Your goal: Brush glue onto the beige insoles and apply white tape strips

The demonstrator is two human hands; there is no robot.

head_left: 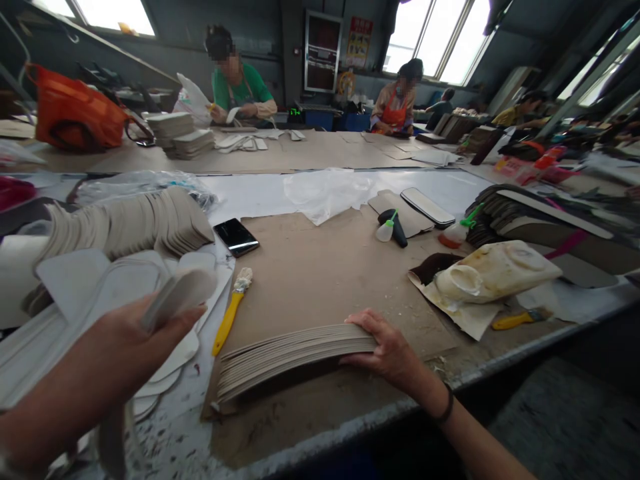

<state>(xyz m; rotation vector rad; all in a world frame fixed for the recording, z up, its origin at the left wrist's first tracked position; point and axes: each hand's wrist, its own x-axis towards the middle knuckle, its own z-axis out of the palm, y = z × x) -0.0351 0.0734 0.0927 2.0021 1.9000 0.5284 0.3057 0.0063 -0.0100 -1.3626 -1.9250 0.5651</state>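
Note:
My right hand [383, 350] is closed round one end of a stack of thin beige boards [300, 347], thumb below and fingers on top. The stack bows upward, its far end resting on the brown work sheet near the table's front edge. On the left, my left hand [160, 333] grips a bent pale board with a rounded end [183, 293], blurred by motion. Under and behind that hand lie loose white boards with rounded ends [75, 273]. A yellow-handled brush [230, 317] lies between the two hands, its bristles pointing away from me.
A fanned row of pale boards [130, 223] and a phone [237, 237] are at the back left. On the right are a cut-open plastic jug [500, 267], a second yellow brush [520, 320], a small bottle [386, 230] and dark stacked pieces [540, 233]. Co-workers sit across the table.

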